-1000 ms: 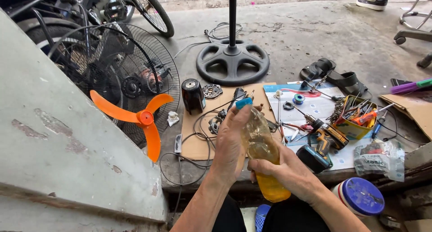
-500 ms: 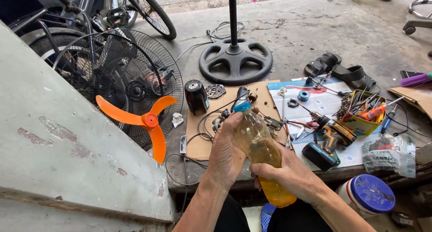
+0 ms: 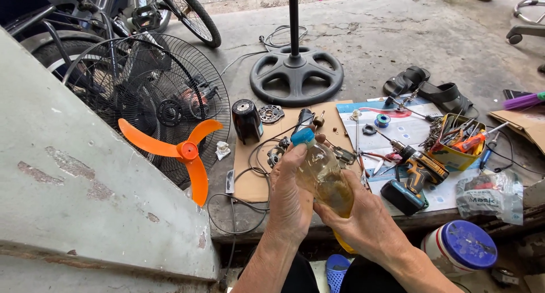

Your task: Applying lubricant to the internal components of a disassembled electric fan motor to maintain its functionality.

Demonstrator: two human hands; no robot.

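Head: bottle (image 3: 325, 176) in both hands, ledge-edge.

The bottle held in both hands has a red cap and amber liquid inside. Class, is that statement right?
Not quite. In the head view the bottle, held by the left hand and right hand, has a blue cap, not a red one. The amber liquid is correct.

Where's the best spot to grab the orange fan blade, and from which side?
Grip the orange fan blade at its round hub, coming from above. The hub faces up and stands clear in the middle, while the three thin vanes spread out flat and would flex or slip. Its far side lies against the fan guard, so the near side, towards the left hand, looks the freer approach.
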